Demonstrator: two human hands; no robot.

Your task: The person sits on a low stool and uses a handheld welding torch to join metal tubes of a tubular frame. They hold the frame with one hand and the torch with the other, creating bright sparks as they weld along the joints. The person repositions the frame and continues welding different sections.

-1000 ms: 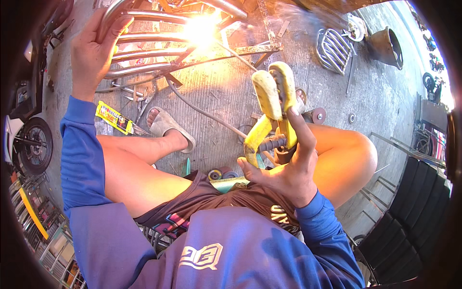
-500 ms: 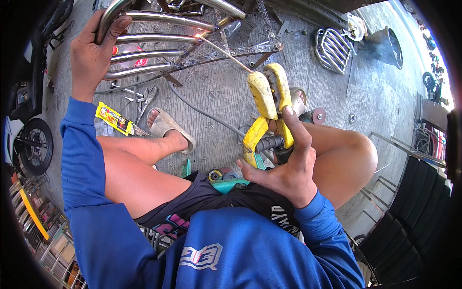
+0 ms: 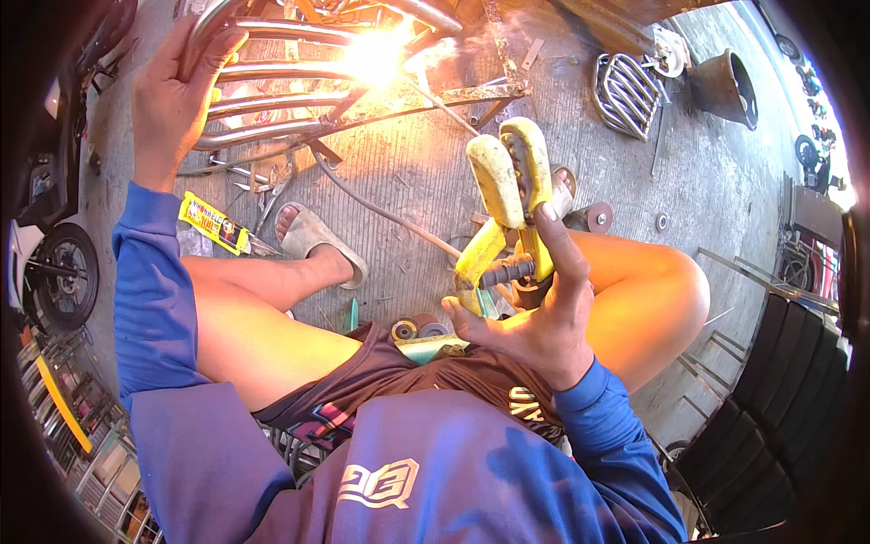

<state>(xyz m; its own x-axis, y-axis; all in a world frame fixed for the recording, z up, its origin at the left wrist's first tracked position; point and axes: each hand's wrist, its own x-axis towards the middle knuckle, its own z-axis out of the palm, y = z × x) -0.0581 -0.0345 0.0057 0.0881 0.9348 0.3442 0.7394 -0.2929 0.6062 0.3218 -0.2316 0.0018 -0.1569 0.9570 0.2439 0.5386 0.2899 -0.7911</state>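
Observation:
My left hand (image 3: pixel 181 95) is closed around the curved end of a shiny tubular metal frame (image 3: pixel 272 72) with several parallel bars. My right hand (image 3: pixel 544 313) grips a worn yellow welding electrode holder (image 3: pixel 498 208). A thin welding rod (image 3: pixel 446 107) runs from the holder's jaws up and left to the frame. At its tip a bright welding arc (image 3: pixel 376 56) glares, and the joint behind it is washed out. Below the frame is a rusty, spattered metal stand (image 3: pixel 435 107).
A yellow electrode packet (image 3: pixel 215 223) and pliers (image 3: pixel 272 195) lie by my left foot. A grey cable (image 3: pixel 381 207) crosses the concrete. Grinding discs (image 3: pixel 594 218) sit near my right foot. At the far right are another barred frame (image 3: pixel 627 95) and a dark bucket (image 3: pixel 725 89).
The small glow at the rod's tip has flared into a large, bright arc, casting orange light over my legs and clothes. Both hands stay almost where they were.

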